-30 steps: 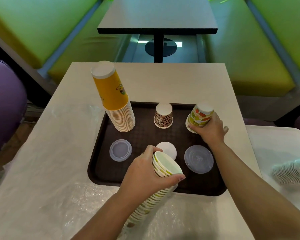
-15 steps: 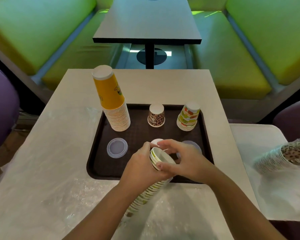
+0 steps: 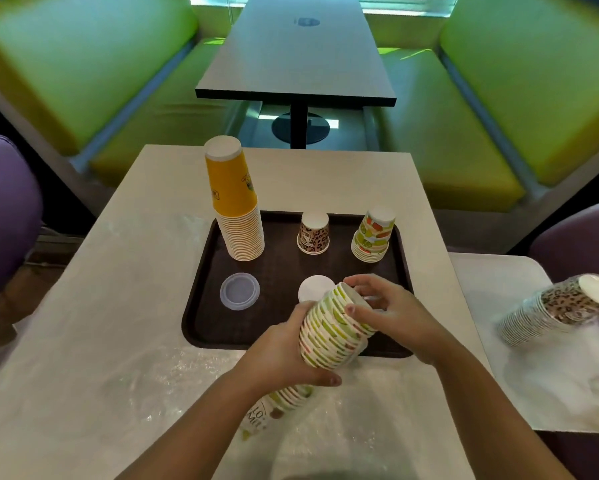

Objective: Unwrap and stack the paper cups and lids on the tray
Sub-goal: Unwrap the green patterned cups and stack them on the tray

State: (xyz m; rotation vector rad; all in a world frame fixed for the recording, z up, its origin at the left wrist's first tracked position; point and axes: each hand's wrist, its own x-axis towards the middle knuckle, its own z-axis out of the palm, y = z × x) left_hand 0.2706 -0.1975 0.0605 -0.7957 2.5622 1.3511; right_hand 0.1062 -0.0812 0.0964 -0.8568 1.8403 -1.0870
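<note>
My right hand (image 3: 391, 310) has come back from the fruit-print stack (image 3: 372, 237) on the tray (image 3: 204, 306) and now pinches the top cups of the sleeve (image 3: 332, 330) my left hand (image 3: 284, 355) clamps, so another batch comes off next

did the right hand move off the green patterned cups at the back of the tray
Yes. The right hand has come back toward the near edge of the brown plastic tray, leaving the short green-patterned paper cup stack and now gripping the left hand's sleeve of green-patterned cups.

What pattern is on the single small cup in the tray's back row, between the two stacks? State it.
Leopard print, brown and black spots, on the small cup, seen in the head view.
</note>
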